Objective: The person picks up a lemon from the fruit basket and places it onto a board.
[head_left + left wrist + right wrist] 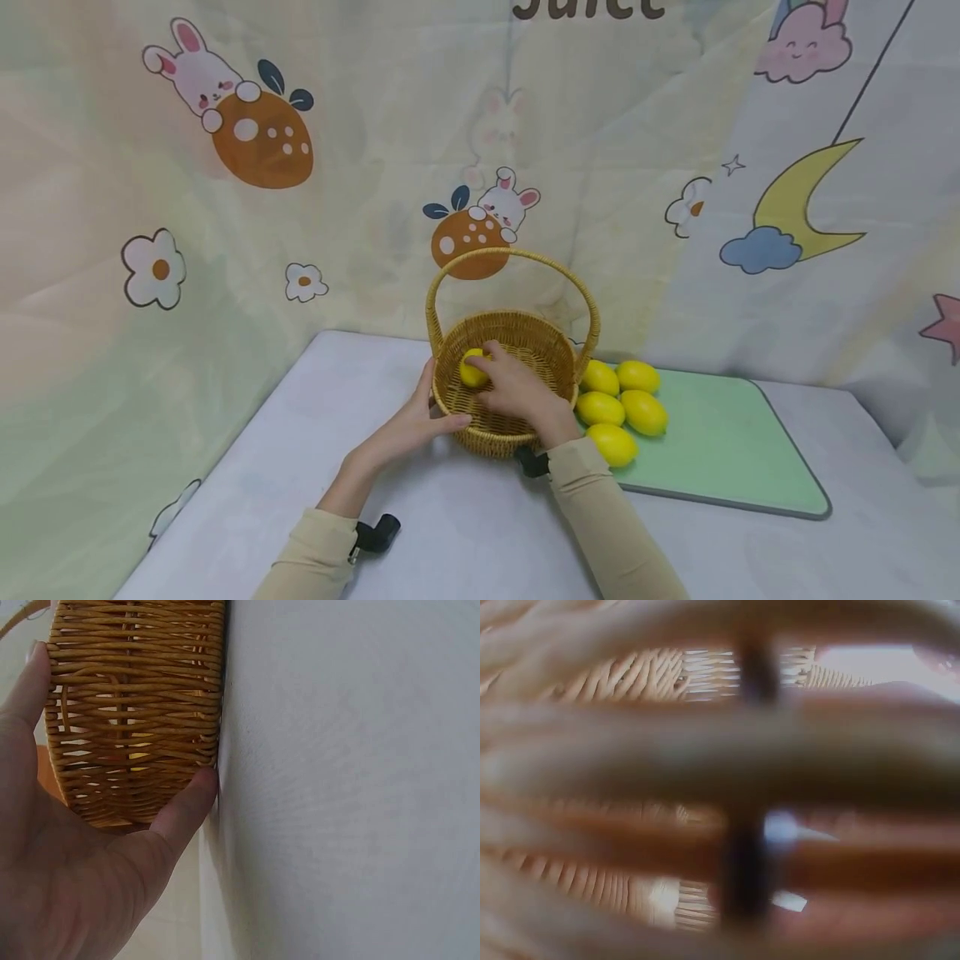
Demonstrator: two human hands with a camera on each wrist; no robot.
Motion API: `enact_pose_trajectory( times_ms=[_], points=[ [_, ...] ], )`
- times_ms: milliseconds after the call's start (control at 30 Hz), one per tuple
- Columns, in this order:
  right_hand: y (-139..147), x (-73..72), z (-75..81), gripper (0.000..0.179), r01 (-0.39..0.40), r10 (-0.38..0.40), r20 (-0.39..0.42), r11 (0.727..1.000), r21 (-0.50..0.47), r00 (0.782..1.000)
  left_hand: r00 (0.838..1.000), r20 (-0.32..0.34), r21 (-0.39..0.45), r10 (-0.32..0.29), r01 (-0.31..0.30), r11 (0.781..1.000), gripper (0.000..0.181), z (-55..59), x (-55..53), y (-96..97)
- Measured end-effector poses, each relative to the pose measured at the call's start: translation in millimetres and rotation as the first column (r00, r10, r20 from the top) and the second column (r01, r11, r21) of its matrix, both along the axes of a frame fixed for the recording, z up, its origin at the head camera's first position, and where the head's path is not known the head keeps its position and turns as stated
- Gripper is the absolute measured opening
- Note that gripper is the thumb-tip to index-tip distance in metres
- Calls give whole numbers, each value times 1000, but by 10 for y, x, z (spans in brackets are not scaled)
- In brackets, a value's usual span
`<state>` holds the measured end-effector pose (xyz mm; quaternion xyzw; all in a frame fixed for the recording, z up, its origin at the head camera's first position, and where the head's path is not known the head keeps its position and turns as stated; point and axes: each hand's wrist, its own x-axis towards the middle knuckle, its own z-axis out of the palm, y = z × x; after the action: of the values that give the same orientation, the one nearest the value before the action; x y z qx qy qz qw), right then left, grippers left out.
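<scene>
A yellow lemon (474,367) lies inside the handled wicker basket (491,446), towards its left side. My right hand (519,390) reaches in over the front rim and grips this lemon, its fingers on the upper right side. At the basket's left front, my left hand (408,423) holds the woven wall. The left wrist view shows one fingertip (37,656) by the rim and another low on the wicker wall (135,697), close to the table. In the right wrist view, blurred strands cover most of the picture, with basket weave (712,675) behind; the lemon cannot be made out.
Several more lemons (611,446) lie just right of the basket on a green board (735,442) with a dark edge. The basket's tall arched handle (517,252) rises above the opening. Behind the white table (465,533) hangs a printed cloth (375,167).
</scene>
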<state>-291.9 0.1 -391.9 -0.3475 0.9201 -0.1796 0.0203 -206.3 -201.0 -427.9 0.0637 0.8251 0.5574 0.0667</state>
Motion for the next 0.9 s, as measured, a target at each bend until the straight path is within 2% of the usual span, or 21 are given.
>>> enact_pose_trajectory(
  times_ms=[133,267,400,500,567,700,900],
  points=[
    [9,0,5,65,37,-38,40,999,19,998,1000,3,0,9,-9,1000,114,5,2,3],
    [-1,12,12,61,28,-28,57,1000,-5,998,1000,-10,6,8,-8,1000,114,-3,9,4],
    [-30,20,18,42,-8,11,42,998,-65,999,1000,-21,9,-1,1,1000,113,-19,9,1],
    [-64,29,33,26,-59,62,27,992,-109,998,1000,-22,6,7,-7,1000,113,-27,7,-6],
    [-84,42,45,22,-98,102,26,987,-125,994,1000,-17,3,13,-13,1000,114,-24,10,-7],
    [-108,92,72,27,-135,139,34,985,-110,990,1000,0,-4,15,-15,1000,116,-8,10,2],
    [-106,196,130,39,-123,126,67,991,-54,990,1000,5,-6,11,-11,1000,119,5,4,20]
  ],
)
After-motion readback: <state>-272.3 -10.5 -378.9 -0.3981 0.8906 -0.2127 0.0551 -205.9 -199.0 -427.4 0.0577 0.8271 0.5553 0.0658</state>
